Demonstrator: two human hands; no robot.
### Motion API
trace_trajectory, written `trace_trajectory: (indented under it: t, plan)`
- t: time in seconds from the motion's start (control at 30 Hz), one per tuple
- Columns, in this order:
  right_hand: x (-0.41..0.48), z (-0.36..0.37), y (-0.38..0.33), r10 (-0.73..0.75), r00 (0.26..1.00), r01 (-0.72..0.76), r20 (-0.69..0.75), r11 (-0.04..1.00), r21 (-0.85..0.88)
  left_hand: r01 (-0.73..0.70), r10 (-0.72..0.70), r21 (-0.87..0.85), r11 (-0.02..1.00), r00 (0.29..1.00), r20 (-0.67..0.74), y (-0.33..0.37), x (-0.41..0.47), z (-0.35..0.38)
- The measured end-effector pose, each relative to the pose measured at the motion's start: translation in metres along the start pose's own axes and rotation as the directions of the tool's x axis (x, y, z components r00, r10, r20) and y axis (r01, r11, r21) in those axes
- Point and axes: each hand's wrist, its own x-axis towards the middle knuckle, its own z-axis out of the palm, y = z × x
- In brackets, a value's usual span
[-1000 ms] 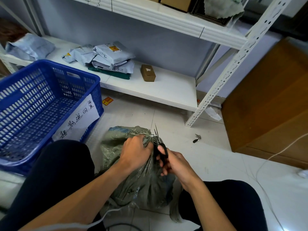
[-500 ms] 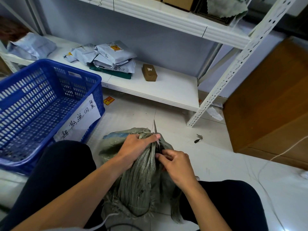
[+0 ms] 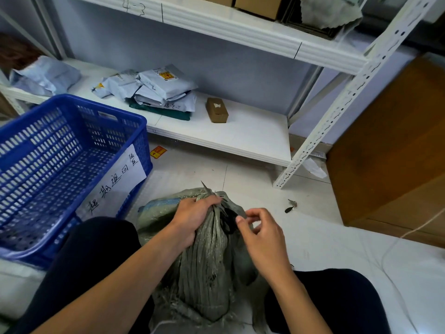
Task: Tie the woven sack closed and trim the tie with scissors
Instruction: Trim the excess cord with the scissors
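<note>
A grey-green woven sack (image 3: 207,273) stands on the floor between my knees, its mouth gathered into a neck. My left hand (image 3: 193,219) is closed around that neck from the left. A pair of scissors (image 3: 228,221) lies against the sack: the black handles show between my hands, and the blade tips poke up past my left fingers. My right hand (image 3: 261,233) hovers just right of the handles with fingers loosely curled and apart, holding nothing I can make out. The tie itself is hidden under my left hand.
A blue plastic crate (image 3: 72,165) with a handwritten label stands close on the left. Ahead is a low white shelf (image 3: 240,138) with parcels (image 3: 159,90) and a small brown box (image 3: 216,110). A wooden cabinet (image 3: 397,153) is at right. A dark scrap (image 3: 290,206) and a white cable (image 3: 385,249) lie on the tiles.
My right hand held the scissors upright at the sack's neck, then let go and drew back to the right. My left hand shifted up over the neck and blades.
</note>
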Motion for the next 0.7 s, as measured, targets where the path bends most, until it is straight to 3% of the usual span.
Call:
trace_trajectory:
  t: [0.1,0.17,0.23,0.3,0.43,0.53,0.7]
  plan:
    - [0.007,0.005,0.004,0.189,0.972,-0.211,0.139,0.963,0.167,-0.016,0.014,0.024,1.0,0.998,0.061,0.005,0.004,-0.001]
    - [0.01,0.004,0.002,0.121,0.989,-0.129,0.084,0.987,0.096,-0.04,0.035,0.055,0.998,0.996,0.079,0.008,0.005,-0.001]
    - [0.015,0.001,0.0,-0.027,0.999,0.031,0.044,0.996,-0.08,-0.088,0.08,0.091,0.992,0.993,0.085,0.009,0.007,-0.001]
    - [0.02,0.001,-0.003,-0.066,0.991,0.08,0.117,0.99,-0.113,-0.12,0.111,0.122,0.985,0.991,0.074,0.01,0.01,-0.001]
    - [0.026,0.007,-0.007,0.17,0.933,-0.22,0.318,0.967,0.128,-0.088,0.084,0.069,0.994,0.995,0.06,0.013,0.018,-0.005]
    - [0.031,0.002,-0.014,0.226,0.854,-0.44,0.468,0.794,0.42,-0.056,0.055,0.008,0.998,0.995,0.083,0.016,0.025,-0.009]
    - [0.043,0.004,-0.016,0.204,0.904,-0.393,0.375,0.743,0.542,-0.039,0.041,-0.026,0.999,0.995,0.09,0.018,0.041,-0.003]
